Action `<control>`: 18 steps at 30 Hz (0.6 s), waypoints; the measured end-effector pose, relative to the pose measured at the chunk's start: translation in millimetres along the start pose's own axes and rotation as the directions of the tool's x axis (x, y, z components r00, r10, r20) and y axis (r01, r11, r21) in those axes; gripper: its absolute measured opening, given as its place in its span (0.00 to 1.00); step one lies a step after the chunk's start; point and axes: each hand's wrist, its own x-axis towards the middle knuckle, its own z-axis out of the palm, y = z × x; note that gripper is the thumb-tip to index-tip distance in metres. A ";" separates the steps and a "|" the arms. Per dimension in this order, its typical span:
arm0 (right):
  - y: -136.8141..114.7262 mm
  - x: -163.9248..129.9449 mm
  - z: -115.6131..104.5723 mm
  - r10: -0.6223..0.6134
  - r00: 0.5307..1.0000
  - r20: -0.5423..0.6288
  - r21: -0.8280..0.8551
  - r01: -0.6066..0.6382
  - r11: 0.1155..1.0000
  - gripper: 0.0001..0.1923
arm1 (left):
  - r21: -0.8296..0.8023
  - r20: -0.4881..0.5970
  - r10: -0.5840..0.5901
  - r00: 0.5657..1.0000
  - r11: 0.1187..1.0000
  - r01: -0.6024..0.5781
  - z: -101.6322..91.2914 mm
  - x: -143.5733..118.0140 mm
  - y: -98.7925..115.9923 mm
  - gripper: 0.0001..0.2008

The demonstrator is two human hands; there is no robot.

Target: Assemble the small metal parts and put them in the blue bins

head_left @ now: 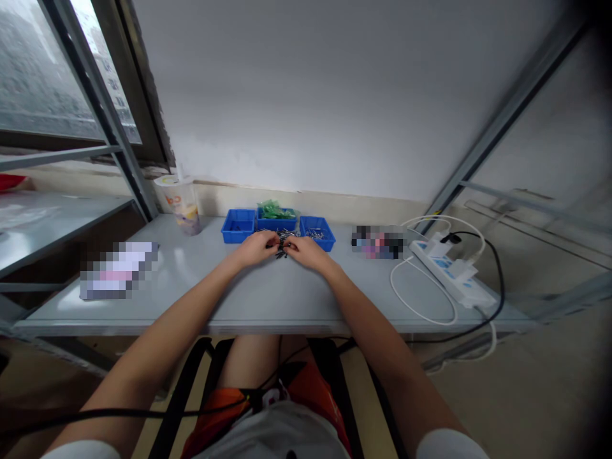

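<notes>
My left hand (256, 247) and my right hand (306, 250) meet at the middle of the grey table (268, 299), fingers curled around a small bunch of dark pin-like parts (282, 251). Loose metal pins (282, 234) lie just behind my fingers. Three blue bins stand in a row at the back: the left bin (238, 225), the middle bin (276, 222) holding green pieces (272, 210), and the right bin (317, 232) holding small metal parts.
A plastic drink cup (180, 203) stands at the back left. A white power strip (452, 271) with white and black cables lies at the right. Blurred items rest at left (117, 269) and right (377, 242). A window frame rises on the left.
</notes>
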 end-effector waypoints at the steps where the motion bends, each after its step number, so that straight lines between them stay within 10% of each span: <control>1: -0.4 -0.2 -0.6 0.002 1.000 -0.002 -0.001 -0.002 1.000 0.09 | 0.000 0.001 0.002 1.000 1.000 -0.002 -0.2 0.0 -0.1 0.06; 18: 5.1 0.3 -0.3 0.039 0.997 -0.063 -0.014 -0.040 0.999 0.12 | 0.225 -0.076 -0.076 0.994 0.970 0.091 -20.8 -1.6 -4.1 0.10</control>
